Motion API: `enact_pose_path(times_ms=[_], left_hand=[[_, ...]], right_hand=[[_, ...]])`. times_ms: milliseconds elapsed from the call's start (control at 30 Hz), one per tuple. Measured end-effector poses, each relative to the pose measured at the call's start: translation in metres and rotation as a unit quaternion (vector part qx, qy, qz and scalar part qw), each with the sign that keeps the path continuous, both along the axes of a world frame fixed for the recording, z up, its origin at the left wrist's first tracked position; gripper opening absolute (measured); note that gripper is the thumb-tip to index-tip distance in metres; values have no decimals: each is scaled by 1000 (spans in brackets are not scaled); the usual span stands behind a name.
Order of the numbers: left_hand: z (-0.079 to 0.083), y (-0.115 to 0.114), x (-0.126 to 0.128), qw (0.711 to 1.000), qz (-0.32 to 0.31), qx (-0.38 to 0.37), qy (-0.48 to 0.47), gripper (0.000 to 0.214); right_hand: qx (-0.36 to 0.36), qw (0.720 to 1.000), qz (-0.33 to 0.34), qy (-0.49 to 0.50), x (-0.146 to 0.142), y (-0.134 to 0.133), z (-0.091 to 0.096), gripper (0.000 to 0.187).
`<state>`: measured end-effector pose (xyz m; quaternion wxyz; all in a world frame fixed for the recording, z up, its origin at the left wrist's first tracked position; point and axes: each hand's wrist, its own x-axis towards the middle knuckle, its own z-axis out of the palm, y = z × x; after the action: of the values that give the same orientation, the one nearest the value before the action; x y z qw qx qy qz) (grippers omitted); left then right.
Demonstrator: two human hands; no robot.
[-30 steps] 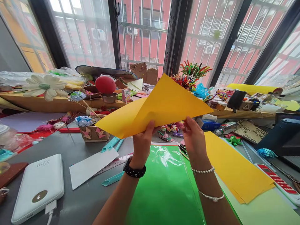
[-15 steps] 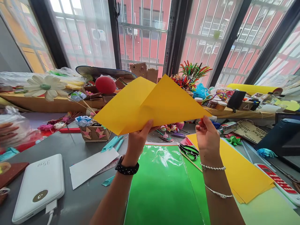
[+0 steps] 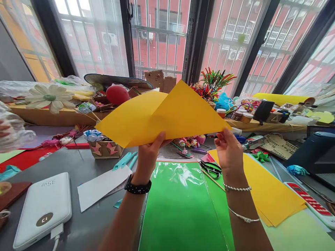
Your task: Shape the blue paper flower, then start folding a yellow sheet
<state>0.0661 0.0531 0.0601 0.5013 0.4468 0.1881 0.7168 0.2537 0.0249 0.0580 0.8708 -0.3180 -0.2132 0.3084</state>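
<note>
A folded sheet of yellow paper (image 3: 146, 116) is held up in the air between my hands, its folded flap (image 3: 187, 111) rising to a point. My left hand (image 3: 150, 155) is closed on its lower edge near the middle, thumb in front and fingers mostly hidden behind. At the sheet's right corner, my right hand (image 3: 229, 148) pinches the tip between thumb and finger, the other fingers curled. Below lies a green sheet in a clear plastic sleeve (image 3: 183, 202). Black-handled scissors (image 3: 211, 169) lie near its upper right corner.
More yellow sheets (image 3: 274, 195) lie at right beside a red-and-white power strip (image 3: 311, 202). On the left are a white power bank (image 3: 43, 209), a white paper strip (image 3: 102, 188) and a cardboard basket (image 3: 106, 150). Another person's hand (image 3: 4, 129) holds clear plastic at far left.
Both hands have shifted slightly left with the yellow paper, and its left half now bows more and dips lower. At far left, the other person's hand and plastic have moved up and outward.
</note>
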Motion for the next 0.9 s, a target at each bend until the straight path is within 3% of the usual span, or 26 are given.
enact_pose_path(times_ms=[133,300,533,800,900], left_hand=[[-3,1,1,999,-21,-3,27,35],[-3,-1,0,998,-13,9,60,43],[5,4,-16,999,2,-20,48,35],[22,-11,-44,999,13,37,23,36],[19,-2,-47,1000,10,-1,29,36]], right_hand=[[-13,999,49,-17,-14,0,0,28],[-20,999,36,-13,-10,1,-3,27],[-30,998,28,-39,11,3,-6,21],[35,995,-1,-96,8,-17,11,24],[-11,991,12,-135,11,-13,7,24]])
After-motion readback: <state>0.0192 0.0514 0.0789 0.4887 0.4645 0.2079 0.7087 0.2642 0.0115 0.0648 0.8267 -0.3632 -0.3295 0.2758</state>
